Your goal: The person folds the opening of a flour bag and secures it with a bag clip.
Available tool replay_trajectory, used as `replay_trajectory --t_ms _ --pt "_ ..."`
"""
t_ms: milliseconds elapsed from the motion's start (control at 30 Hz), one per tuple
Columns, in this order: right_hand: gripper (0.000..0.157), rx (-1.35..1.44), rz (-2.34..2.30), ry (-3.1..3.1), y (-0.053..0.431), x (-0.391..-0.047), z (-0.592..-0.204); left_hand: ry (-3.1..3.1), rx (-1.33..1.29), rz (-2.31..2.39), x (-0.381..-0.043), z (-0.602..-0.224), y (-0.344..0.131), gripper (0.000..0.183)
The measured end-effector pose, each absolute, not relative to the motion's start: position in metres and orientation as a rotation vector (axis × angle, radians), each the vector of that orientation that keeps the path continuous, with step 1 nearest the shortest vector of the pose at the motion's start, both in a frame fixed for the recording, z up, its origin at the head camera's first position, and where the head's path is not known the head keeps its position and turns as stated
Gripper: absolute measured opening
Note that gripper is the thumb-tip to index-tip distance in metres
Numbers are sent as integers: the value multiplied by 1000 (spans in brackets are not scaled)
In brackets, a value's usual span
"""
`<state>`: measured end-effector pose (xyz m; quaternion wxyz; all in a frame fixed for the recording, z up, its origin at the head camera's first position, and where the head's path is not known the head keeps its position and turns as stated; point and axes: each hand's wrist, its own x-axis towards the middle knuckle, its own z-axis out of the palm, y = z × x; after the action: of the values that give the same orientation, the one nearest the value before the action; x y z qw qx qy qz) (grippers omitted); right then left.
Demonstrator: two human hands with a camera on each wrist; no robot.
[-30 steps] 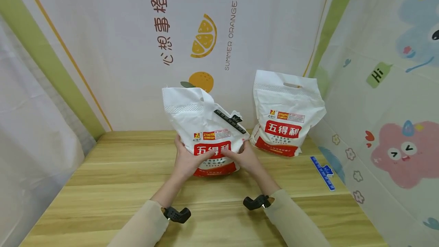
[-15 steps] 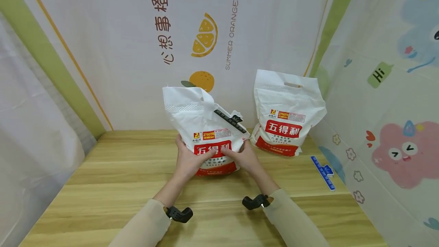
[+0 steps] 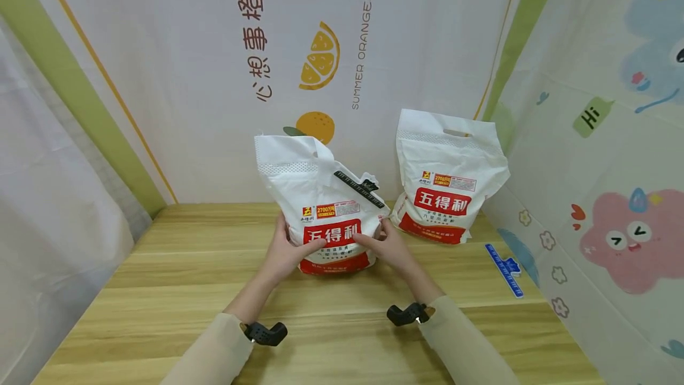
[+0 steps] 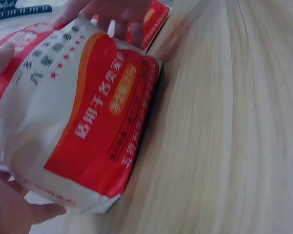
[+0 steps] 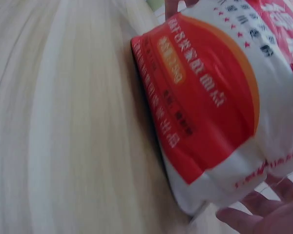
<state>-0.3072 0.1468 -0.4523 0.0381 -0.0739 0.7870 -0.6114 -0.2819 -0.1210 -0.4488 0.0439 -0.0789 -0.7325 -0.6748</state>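
Observation:
A white and red flour bag [image 3: 331, 218] stands on the wooden table in front of me, its top leaning left. A black ruler-shaped card [image 3: 359, 189] with a crest lies against its upper right slope. Both hands hold the bag low on its sides. My left hand [image 3: 283, 251] has its thumb across the front, with the fingers partly hidden round the left side. On the other side my right hand [image 3: 390, 248] lays its thumb on the front and its fingers along the edge. In the right wrist view, the right fingers [image 5: 263, 212] lie beside the bag's lower side.
A second flour bag [image 3: 449, 183] with a handle slot stands to the back right. A blue ruler-shaped card [image 3: 504, 270] lies near the table's right edge. Printed curtains [image 3: 214, 76] enclose the wooden table [image 3: 176, 290] at the back and sides.
The forearms have moved slightly apart, and the thumbs have drawn outward across the bag's front. The held bag has barely moved; the second bag and blue card stay put.

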Motion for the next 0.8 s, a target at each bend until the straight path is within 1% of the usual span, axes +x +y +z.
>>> replay_trajectory --t_ms 133,233,367,567,633,800 --pt "69 -288 -1873 2380 155 -307 -457 -2319 -253 -2020 -284 -451 -127 83" --pt "67 -294 -1872 2383 158 -306 -459 -2355 -249 -1990 -284 -449 -127 81" --pt "67 -269 -1849 2423 158 -306 -459 -2372 -259 -1974 -284 -449 -126 81" --pt "74 -215 -1765 2495 159 -307 -458 -2404 -237 -1935 -285 -452 -128 83" --pt "72 -210 -1742 2517 159 -308 -457 -2412 -220 -1925 -284 -451 -129 84" --pt "61 -208 -1714 2546 156 -309 -456 -2432 -212 -1878 -283 -449 -133 84"
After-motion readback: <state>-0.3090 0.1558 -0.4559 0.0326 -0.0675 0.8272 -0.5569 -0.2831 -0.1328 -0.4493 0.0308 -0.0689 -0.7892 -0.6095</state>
